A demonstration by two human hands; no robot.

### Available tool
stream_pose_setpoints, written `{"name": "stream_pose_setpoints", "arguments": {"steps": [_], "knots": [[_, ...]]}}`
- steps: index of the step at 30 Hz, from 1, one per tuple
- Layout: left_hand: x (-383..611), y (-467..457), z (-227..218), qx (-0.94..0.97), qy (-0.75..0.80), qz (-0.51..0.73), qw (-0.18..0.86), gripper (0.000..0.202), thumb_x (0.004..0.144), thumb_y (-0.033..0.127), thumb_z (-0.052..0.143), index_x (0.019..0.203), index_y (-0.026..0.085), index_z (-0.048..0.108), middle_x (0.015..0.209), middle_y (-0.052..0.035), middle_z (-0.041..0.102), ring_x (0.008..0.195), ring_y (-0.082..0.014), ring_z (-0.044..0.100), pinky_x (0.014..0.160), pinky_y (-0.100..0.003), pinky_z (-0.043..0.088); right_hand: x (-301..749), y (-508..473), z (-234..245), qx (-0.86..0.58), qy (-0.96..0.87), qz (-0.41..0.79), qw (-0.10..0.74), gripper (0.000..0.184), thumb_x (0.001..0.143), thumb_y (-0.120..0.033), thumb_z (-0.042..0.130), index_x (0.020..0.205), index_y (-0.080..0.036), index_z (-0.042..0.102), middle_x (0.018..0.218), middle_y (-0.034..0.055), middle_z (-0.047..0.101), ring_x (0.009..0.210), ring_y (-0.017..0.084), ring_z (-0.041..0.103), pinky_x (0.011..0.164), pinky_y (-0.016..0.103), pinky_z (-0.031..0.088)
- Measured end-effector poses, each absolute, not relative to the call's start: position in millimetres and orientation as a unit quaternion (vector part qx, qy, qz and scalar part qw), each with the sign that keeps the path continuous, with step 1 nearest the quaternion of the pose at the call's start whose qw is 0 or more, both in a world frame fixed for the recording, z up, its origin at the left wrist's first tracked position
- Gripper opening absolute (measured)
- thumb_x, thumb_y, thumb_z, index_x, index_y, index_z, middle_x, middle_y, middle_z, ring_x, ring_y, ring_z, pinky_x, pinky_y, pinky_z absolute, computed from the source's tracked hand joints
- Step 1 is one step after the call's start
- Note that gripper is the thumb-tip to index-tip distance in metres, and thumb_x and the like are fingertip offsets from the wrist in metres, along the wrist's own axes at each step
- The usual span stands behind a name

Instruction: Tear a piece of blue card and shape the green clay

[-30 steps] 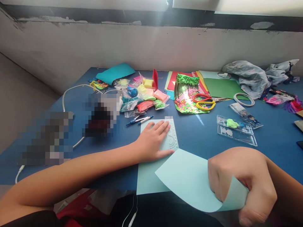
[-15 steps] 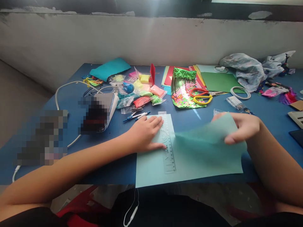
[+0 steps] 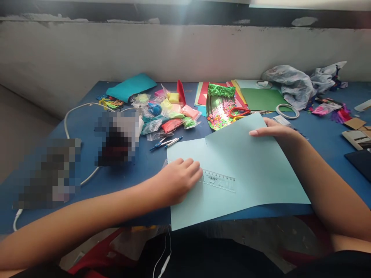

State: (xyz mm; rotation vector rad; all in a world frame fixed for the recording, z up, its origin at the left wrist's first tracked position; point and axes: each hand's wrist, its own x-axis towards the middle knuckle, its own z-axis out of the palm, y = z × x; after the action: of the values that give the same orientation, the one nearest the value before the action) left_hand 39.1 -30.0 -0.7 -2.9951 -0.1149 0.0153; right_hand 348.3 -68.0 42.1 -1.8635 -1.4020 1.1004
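A light blue sheet of paper (image 3: 232, 158) lies over the table's front edge, with a short tear at its top edge. My right hand (image 3: 279, 129) pinches the sheet's upper right part, thumb on top, and holds it raised off the table. My left hand (image 3: 181, 179) rests on the sheet's left part, fingers curled over a clear plastic ruler (image 3: 220, 181). The ruler now lies nearly crosswise, its right end showing beyond my fingers. A blue and silver compass (image 3: 159, 143) lies just behind the sheet's left corner.
Behind the sheet are bags of coloured clay (image 3: 174, 112), a shiny flower-patterned pouch (image 3: 222, 106), and red-and-yellow scissors (image 3: 239, 112), partly hidden by the paper. A roll of tape (image 3: 286, 111) and green paper (image 3: 262, 99) lie at the back right. A white cable (image 3: 66, 119) runs along the left.
My left hand has slid toward me and turned the ruler from lengthwise to crosswise. My right hand has lifted the paper's corner higher and back, opening out the fold.
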Motion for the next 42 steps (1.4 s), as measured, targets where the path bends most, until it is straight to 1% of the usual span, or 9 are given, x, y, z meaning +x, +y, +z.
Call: {"name": "stream_pose_setpoints", "arguments": {"steps": [6, 12, 17, 21, 24, 26, 33, 38, 42], "knots": [[32.9, -61.0, -20.1, -0.993, -0.027, -0.064, 0.091, 0.028, 0.093, 0.010, 0.040, 0.115, 0.005, 0.058, 0.085, -0.0114, 0.063, 0.070, -0.0196, 0.057, 0.054, -0.032, 0.044, 348.3, -66.5, 39.5, -0.669, -0.466, 0.497, 0.299, 0.032, 0.058, -0.050, 0.077, 0.076, -0.026, 0.065, 0.071, 0.0033, 0.069, 0.055, 0.021, 0.063, 0.057, 0.038, 0.055], [34.2, -64.2, -30.1, -0.987, -0.074, -0.099, 0.101, 0.036, 0.100, 0.022, 0.036, 0.117, -0.001, 0.058, 0.070, -0.0078, 0.060, 0.058, -0.0169, 0.056, 0.042, -0.027, 0.039, 338.6, -63.4, 47.7, -0.693, -0.423, 0.501, 0.300, 0.037, 0.047, -0.041, 0.082, 0.072, -0.023, 0.062, 0.068, 0.0017, 0.067, 0.055, 0.018, 0.060, 0.055, 0.034, 0.054], [34.6, -64.1, -30.0, -0.991, -0.062, -0.095, 0.074, 0.035, 0.100, 0.021, 0.038, 0.121, 0.000, 0.056, 0.072, -0.0070, 0.060, 0.059, -0.0162, 0.057, 0.041, -0.027, 0.039, 341.9, -60.6, 45.7, -0.695, -0.458, 0.489, 0.260, 0.040, 0.052, -0.053, 0.079, 0.070, -0.021, 0.062, 0.066, 0.0025, 0.064, 0.055, 0.018, 0.059, 0.052, 0.033, 0.050], [33.5, -60.6, -27.6, -0.994, -0.065, -0.066, 0.057, 0.037, 0.100, 0.021, 0.034, 0.125, 0.002, 0.055, 0.077, -0.0082, 0.063, 0.062, -0.0177, 0.059, 0.041, -0.028, 0.042, 343.9, -64.8, 49.3, -0.739, -0.586, 0.246, 0.223, 0.044, 0.071, -0.065, 0.059, 0.068, -0.022, 0.057, 0.062, 0.0036, 0.057, 0.059, 0.019, 0.055, 0.054, 0.031, 0.040], [33.4, -57.6, -25.4, -0.994, -0.070, -0.058, 0.057, 0.037, 0.100, 0.022, 0.034, 0.123, 0.002, 0.056, 0.079, -0.0092, 0.063, 0.062, -0.0180, 0.059, 0.041, -0.029, 0.042, 329.1, -75.1, 57.4, -0.765, -0.610, -0.080, 0.193, 0.036, 0.084, -0.055, 0.046, 0.070, -0.022, 0.051, 0.063, 0.0069, 0.054, 0.064, 0.021, 0.053, 0.058, 0.034, 0.032], [33.7, -55.8, -23.8, -0.994, -0.066, -0.058, 0.059, 0.037, 0.100, 0.022, 0.034, 0.122, 0.002, 0.056, 0.079, -0.0091, 0.063, 0.061, -0.0177, 0.060, 0.042, -0.028, 0.041, 313.2, -82.7, 59.2, -0.733, -0.644, -0.144, 0.161, 0.034, 0.087, -0.051, 0.044, 0.070, -0.022, 0.048, 0.067, 0.0096, 0.057, 0.067, 0.022, 0.052, 0.060, 0.034, 0.030], [33.7, -53.6, -20.0, -0.996, -0.066, -0.052, 0.031, 0.036, 0.098, 0.021, 0.038, 0.123, 0.003, 0.058, 0.077, -0.0091, 0.064, 0.060, -0.0189, 0.060, 0.042, -0.028, 0.042, 282.1, -85.3, 34.4, -0.576, -0.775, 0.249, -0.079, 0.046, 0.081, -0.059, 0.054, 0.059, -0.021, 0.041, 0.057, 0.0000, 0.053, 0.052, 0.013, 0.043, 0.052, 0.026, 0.027], [35.1, -47.8, -10.5, -0.994, -0.084, -0.049, -0.053, 0.037, 0.098, 0.025, 0.036, 0.122, 0.008, 0.060, 0.073, -0.0067, 0.062, 0.060, -0.0183, 0.058, 0.044, -0.028, 0.044, 285.7, -82.3, 29.4, -0.587, -0.751, 0.273, -0.128, 0.048, 0.079, -0.065, 0.056, 0.062, -0.021, 0.043, 0.061, 0.0005, 0.056, 0.054, 0.014, 0.045, 0.052, 0.026, 0.026], [41.2, -23.8, -9.0, -0.976, -0.160, -0.088, -0.117, 0.036, 0.096, 0.022, 0.035, 0.104, 0.012, 0.068, 0.089, -0.0110, 0.064, 0.081, -0.0206, 0.061, 0.070, -0.033, 0.055, 286.1, -83.0, 29.7, -0.590, -0.745, 0.281, -0.131, 0.049, 0.078, -0.065, 0.057, 0.062, -0.021, 0.042, 0.062, 0.0001, 0.055, 0.055, 0.014, 0.044, 0.053, 0.026, 0.025]]}}
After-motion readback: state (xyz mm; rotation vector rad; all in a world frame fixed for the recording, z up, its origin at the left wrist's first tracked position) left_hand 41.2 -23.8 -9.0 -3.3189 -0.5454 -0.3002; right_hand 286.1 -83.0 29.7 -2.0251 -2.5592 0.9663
